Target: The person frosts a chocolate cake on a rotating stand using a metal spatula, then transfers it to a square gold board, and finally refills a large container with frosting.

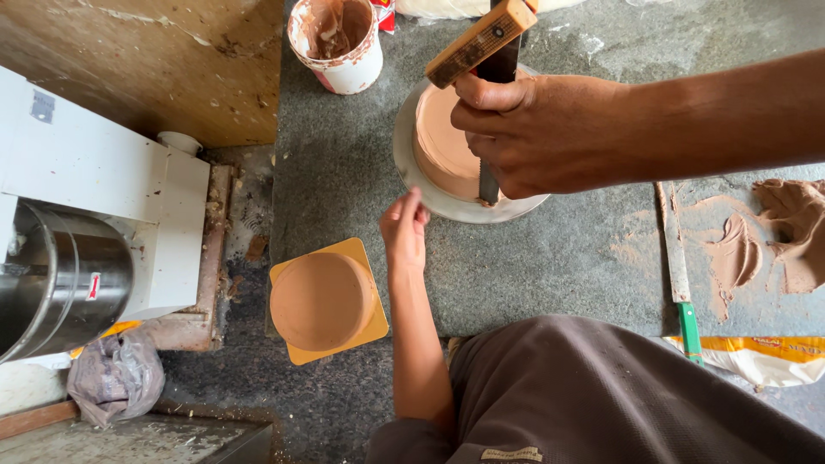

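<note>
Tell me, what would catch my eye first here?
First, the right hand at top centre, pressing a wooden-handled scraper against the side of a brown-frosted cake on its turntable. Just below, the left hand reaches toward the turntable's rim. Lower left, a second frosted cake sits on an orange square board.

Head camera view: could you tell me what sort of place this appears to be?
Probably a bakery work area: a brown-frosted cake on a turntable, a frosting tub, and a steel mixer bowl.
</note>
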